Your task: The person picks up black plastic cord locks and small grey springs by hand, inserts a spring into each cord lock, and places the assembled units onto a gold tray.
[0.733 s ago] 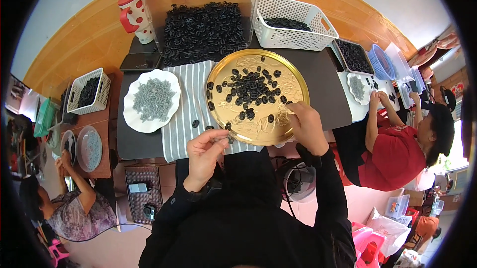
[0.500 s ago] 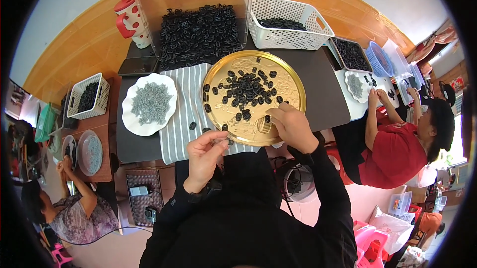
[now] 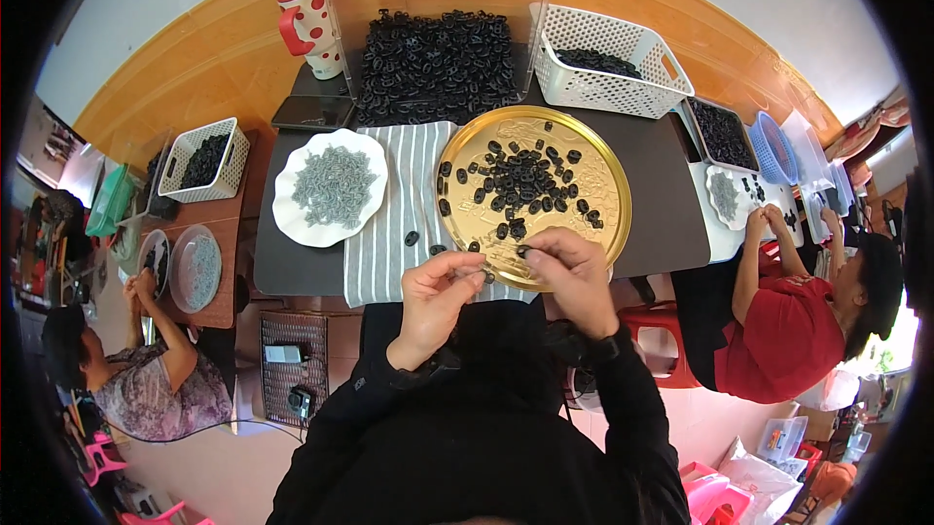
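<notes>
- A small black ring-shaped part [image 3: 523, 252], glossy like moulded plastic, sat pinched between the fingertips of the right hand [image 3: 572, 272], just over the near rim of the round gold tray [image 3: 603, 180].
- The left hand [image 3: 438, 293] was curled beside it, fingertips pressed together on something too small to tell, over the near edge of the striped grey-and-white cloth [image 3: 389, 233].
- The tray was shiny embossed metal, with loose black parts [image 3: 520, 180] scattered across its middle.
- A scalloped white plate [image 3: 292, 223] held a heap of dull grey pieces [image 3: 334, 184] to the left on the dark desk [image 3: 662, 194].
- Behind lay a big pile of black parts [image 3: 436, 63], a white lattice basket [image 3: 608, 87] and a red-and-white spotted jug [image 3: 309, 24].
- Half a second before, the right hand had been reaching further onto the tray among the parts; it had since drawn back to the rim, close to the left hand.
</notes>
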`<control>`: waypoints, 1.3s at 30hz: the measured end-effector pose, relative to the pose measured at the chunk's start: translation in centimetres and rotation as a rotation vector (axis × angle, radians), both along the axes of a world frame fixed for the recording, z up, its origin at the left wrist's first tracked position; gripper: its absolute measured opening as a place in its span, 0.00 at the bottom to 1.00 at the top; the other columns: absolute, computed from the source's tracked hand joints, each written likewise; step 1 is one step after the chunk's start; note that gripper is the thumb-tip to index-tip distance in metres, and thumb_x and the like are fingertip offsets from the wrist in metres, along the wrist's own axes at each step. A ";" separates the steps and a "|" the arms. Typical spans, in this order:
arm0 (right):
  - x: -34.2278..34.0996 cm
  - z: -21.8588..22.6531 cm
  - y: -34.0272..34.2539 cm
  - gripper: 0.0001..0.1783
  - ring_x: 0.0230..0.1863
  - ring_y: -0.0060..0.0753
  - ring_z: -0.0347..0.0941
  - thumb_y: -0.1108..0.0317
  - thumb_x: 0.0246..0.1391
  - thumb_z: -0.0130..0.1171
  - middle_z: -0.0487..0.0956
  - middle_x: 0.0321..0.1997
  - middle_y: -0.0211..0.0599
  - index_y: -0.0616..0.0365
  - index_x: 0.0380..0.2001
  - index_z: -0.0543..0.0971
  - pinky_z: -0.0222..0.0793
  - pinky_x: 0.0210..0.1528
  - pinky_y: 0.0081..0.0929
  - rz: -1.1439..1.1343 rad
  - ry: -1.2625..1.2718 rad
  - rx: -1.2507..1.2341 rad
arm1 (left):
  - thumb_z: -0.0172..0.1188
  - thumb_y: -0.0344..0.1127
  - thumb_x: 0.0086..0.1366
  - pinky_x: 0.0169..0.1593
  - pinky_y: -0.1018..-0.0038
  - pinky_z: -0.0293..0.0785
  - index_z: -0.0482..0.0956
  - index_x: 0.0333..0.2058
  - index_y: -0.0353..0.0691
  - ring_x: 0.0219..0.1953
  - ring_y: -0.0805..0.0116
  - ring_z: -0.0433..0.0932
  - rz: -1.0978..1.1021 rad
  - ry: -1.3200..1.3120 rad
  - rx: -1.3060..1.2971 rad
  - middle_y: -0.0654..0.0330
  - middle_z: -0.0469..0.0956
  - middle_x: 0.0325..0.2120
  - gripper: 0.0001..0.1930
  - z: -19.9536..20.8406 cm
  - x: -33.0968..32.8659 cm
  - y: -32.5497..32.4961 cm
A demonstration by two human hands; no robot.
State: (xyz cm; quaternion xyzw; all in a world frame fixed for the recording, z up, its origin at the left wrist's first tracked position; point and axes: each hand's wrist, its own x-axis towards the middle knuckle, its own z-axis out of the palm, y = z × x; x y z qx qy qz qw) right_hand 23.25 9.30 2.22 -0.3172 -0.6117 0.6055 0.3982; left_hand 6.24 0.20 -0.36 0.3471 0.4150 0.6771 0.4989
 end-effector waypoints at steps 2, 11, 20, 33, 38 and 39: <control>-1.3 -0.5 -0.7 0.06 0.27 0.13 0.70 0.79 0.54 0.56 0.77 0.27 0.26 0.66 0.36 0.78 0.66 0.30 0.13 -0.005 0.046 -0.073 | 0.57 0.17 0.59 0.33 0.85 0.68 0.79 0.44 0.32 0.29 0.82 0.72 0.022 -0.040 -0.007 0.64 0.77 0.30 0.14 0.3 0.2 0.0; -3.0 -0.9 -1.7 0.07 0.27 0.14 0.71 0.78 0.55 0.55 0.77 0.28 0.28 0.64 0.37 0.76 0.67 0.30 0.13 0.025 0.110 -0.150 | 0.56 0.15 0.57 0.35 0.85 0.67 0.78 0.46 0.33 0.31 0.81 0.72 0.046 0.010 0.034 0.64 0.76 0.31 0.17 0.1 -0.2 -0.1; -3.1 -0.9 -2.0 0.06 0.28 0.14 0.71 0.77 0.56 0.55 0.77 0.28 0.27 0.64 0.37 0.77 0.68 0.31 0.13 0.018 0.087 -0.114 | 0.55 0.15 0.58 0.34 0.85 0.67 0.78 0.46 0.32 0.30 0.81 0.72 0.056 0.012 0.035 0.64 0.75 0.30 0.17 0.2 -0.1 -0.1; -3.2 -1.1 -2.1 0.05 0.30 0.15 0.68 0.82 0.51 0.57 0.74 0.28 0.28 0.66 0.34 0.77 0.64 0.33 0.15 0.057 0.030 0.084 | 0.56 0.15 0.57 0.31 0.85 0.66 0.80 0.44 0.33 0.28 0.82 0.71 0.133 -0.006 0.038 0.65 0.74 0.28 0.16 0.1 0.4 -0.2; -2.9 -1.3 -1.6 0.06 0.29 0.16 0.68 0.84 0.51 0.56 0.73 0.27 0.29 0.67 0.33 0.76 0.63 0.31 0.15 0.104 0.022 0.261 | 0.57 0.16 0.58 0.29 0.85 0.67 0.80 0.43 0.32 0.26 0.82 0.71 0.150 -0.002 0.034 0.65 0.74 0.27 0.14 0.2 0.6 -0.2; -3.0 -1.0 -1.6 0.06 0.29 0.16 0.68 0.84 0.50 0.56 0.74 0.27 0.30 0.67 0.33 0.76 0.63 0.31 0.15 0.103 0.023 0.243 | 0.57 0.16 0.58 0.29 0.85 0.67 0.80 0.43 0.32 0.26 0.82 0.71 0.150 -0.002 0.033 0.65 0.74 0.27 0.14 0.2 0.5 -0.2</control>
